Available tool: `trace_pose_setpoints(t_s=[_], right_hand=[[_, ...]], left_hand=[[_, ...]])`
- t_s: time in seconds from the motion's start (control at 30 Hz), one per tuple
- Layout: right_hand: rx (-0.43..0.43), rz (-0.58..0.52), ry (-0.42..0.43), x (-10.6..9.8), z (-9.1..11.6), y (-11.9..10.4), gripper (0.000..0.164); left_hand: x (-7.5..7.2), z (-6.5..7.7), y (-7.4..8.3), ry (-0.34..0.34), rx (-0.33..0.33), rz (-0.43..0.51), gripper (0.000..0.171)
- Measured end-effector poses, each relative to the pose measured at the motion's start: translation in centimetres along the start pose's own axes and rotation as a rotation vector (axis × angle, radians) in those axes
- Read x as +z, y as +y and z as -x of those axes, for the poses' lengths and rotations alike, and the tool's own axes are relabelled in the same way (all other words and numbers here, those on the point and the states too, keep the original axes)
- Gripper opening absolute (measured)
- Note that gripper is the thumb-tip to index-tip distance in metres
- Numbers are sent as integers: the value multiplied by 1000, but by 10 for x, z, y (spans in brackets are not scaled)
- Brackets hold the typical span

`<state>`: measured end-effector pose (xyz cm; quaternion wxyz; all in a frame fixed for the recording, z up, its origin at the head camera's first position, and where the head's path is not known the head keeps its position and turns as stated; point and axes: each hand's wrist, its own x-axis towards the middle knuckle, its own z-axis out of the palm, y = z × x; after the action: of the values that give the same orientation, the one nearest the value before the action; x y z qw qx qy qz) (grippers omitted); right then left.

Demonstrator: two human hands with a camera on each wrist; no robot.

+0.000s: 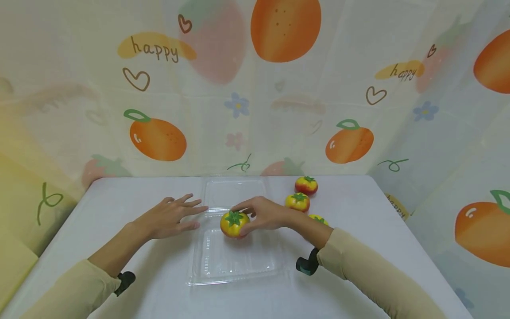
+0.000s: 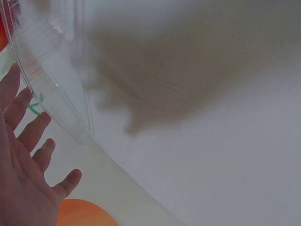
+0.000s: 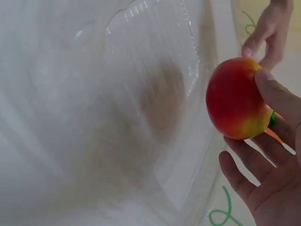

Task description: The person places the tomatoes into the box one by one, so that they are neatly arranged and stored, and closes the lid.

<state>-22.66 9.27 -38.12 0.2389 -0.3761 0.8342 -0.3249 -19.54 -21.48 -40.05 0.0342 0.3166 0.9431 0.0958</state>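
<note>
My right hand pinches a red-and-yellow tomato-like fruit with a green leafy top, thumb on one side and fingers on the other. It is held above the near half of an opened clear plastic container. The right wrist view shows the fruit's smooth red underside apart from the plastic. My left hand is at the container's left side, fingers spread and holding nothing. In the left wrist view its fingertips are near the clear plastic edge; whether they touch it I cannot tell.
Two similar fruits, one farther back and one nearer, sit right of the container. Another fruit is partly hidden behind my right forearm. A white cloth covers the table; a printed curtain hangs behind it.
</note>
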Motion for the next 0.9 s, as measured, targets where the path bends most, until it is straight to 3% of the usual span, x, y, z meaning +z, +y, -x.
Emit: trace_pose_setpoints(t_s=[0.47,0.9], right_hand=[[-65,155,-93,26,-32,-15,55],[-64,283,-87,40,-39,-21,53]], left_hand=[[0,-1,-1,-13,0,-14,50],[0,2,0,-7,5,-3,52]])
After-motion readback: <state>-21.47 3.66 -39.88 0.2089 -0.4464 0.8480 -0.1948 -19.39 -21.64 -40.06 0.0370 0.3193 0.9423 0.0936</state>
